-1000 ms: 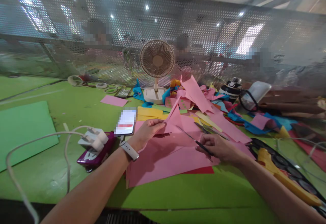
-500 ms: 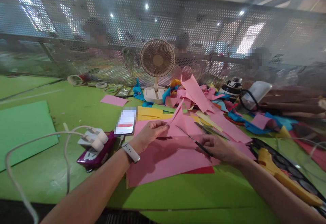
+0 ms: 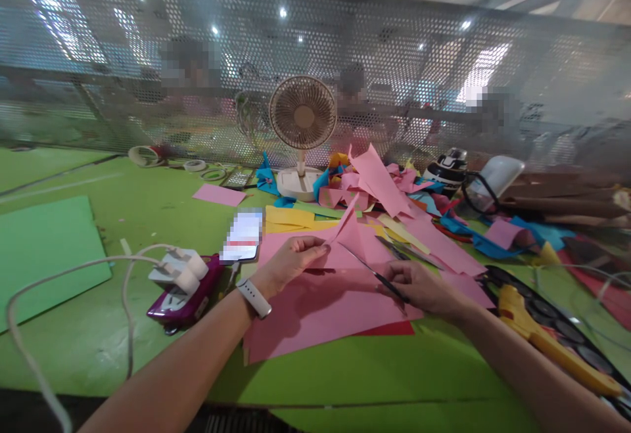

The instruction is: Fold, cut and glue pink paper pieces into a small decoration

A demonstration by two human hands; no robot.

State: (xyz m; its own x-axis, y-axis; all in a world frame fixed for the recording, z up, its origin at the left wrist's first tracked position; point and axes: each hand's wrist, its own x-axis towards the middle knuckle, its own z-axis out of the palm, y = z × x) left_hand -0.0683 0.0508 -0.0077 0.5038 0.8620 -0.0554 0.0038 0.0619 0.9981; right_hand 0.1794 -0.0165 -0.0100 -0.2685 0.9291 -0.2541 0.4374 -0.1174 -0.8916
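My left hand [image 3: 296, 257], a white watch on its wrist, pinches the edge of a folded pink paper piece [image 3: 351, 230] between thumb and fingers. The folded piece stands up in a peak. My right hand [image 3: 419, 285] is closed around the dark handle of a slim pointed tool [image 3: 374, 274]; whether it is scissors or tweezers I cannot tell. Its thin tip points left, close to the fold and the left fingertips. Under both hands lies a larger pink sheet [image 3: 315, 324], with a red sheet [image 3: 389, 330] showing below its front edge.
Left are a lit phone [image 3: 241, 236], a purple power strip [image 3: 182, 298] with white chargers, cables and a green sheet [image 3: 54, 249]. A small fan [image 3: 303, 117] and a coloured scrap pile [image 3: 379, 180] stand behind. A yellow glue gun [image 3: 552, 341] lies right, by a black tray.
The slim tool's tip has shifted slightly left, nearer my left fingertips. Both hands keep their grips, and the view has drifted a little.
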